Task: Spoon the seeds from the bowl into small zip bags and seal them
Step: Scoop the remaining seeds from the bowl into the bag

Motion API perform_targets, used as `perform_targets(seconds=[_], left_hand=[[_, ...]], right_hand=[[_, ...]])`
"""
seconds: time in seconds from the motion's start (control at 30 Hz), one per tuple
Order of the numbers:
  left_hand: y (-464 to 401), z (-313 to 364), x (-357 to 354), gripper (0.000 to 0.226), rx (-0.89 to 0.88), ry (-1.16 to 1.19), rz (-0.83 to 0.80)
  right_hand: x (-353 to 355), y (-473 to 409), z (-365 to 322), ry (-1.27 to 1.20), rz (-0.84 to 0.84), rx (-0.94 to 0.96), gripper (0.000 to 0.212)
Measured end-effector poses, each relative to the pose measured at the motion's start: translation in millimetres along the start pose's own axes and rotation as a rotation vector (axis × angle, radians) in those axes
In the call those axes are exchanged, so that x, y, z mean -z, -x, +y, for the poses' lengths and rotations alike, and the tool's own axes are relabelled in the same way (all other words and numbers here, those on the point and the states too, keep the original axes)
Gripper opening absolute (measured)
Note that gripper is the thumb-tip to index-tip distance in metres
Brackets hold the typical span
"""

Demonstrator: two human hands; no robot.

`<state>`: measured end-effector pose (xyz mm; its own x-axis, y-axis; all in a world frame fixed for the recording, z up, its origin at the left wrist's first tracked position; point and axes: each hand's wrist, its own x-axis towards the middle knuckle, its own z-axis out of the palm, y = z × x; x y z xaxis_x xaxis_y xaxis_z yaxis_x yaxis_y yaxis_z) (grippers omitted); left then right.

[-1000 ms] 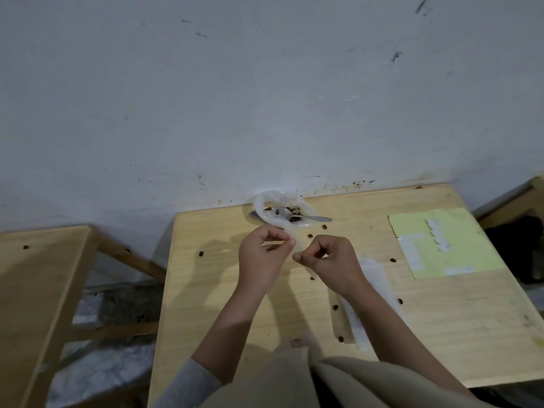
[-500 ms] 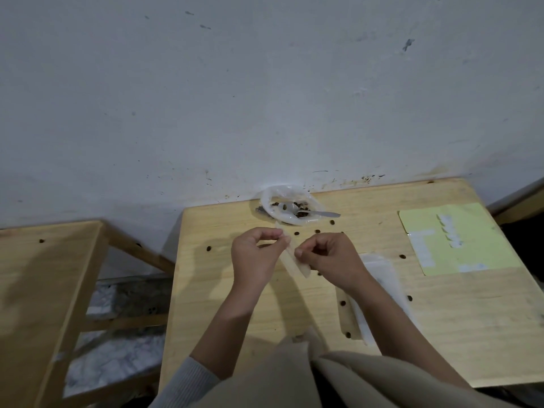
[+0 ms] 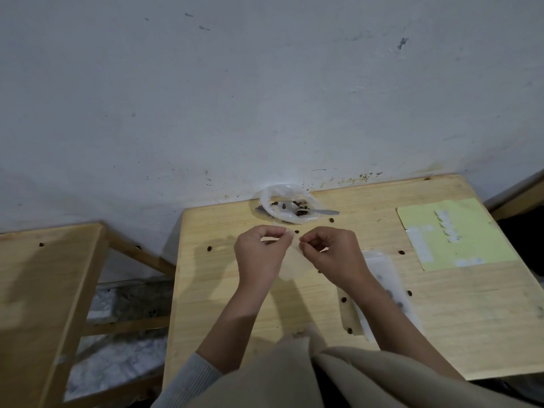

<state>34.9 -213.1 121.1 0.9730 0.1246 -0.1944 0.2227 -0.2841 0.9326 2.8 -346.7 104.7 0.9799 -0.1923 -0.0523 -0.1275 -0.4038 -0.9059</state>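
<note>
A small clear zip bag (image 3: 292, 265) hangs between my two hands over the wooden table (image 3: 223, 304). My left hand (image 3: 259, 254) pinches its top edge from the left, and my right hand (image 3: 332, 254) pinches the same edge from the right. Behind them, against the wall, stands a clear bowl (image 3: 269, 201) with dark seeds (image 3: 300, 212) and a spoon (image 3: 323, 212) whose handle points right. Whether the held bag contains seeds cannot be made out.
More clear bags (image 3: 385, 290), some with seeds, lie under my right forearm. A yellow-green sheet (image 3: 471, 248) with white labels lies at the right. Loose seeds dot the table. A second wooden table (image 3: 38, 290) stands to the left.
Both hands keep pinching the bag's top edge. The bag now hangs lower and more spread out between them; the view has shifted slightly.
</note>
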Motion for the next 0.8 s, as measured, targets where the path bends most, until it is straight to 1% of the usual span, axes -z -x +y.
perform_targets(seconds=[0.17,0.37,0.5,0.63,0.7,0.77,0.8], left_hand=[[1,2,1,0.013,0.033,-0.048,-0.033],[0,9,1,0.021,0.003,-0.131,-0.082],[-2,9,4,0.017,0.031,-0.144,-0.121],[-4,13,8,0.019,0.066,-0.166,-0.159],[-7,15,10,0.018,0.084,-0.171,-0.166],[-7,15,11,0.02,0.117,-0.172,-0.215],[-3,14,9,0.02,0.156,-0.17,-0.279]], right_hand=[[5,-3,-3,0.013,0.059,0.038,0.009],[0,1,-4,0.094,0.129,0.093,0.007],[-6,2,-2,0.161,0.144,0.15,0.006],[-12,3,-1,0.243,0.167,0.245,0.009],[-16,4,0,0.275,0.168,0.26,0.01],[-15,2,2,0.322,0.178,0.258,0.01],[-12,-2,3,0.346,0.202,0.254,0.01]])
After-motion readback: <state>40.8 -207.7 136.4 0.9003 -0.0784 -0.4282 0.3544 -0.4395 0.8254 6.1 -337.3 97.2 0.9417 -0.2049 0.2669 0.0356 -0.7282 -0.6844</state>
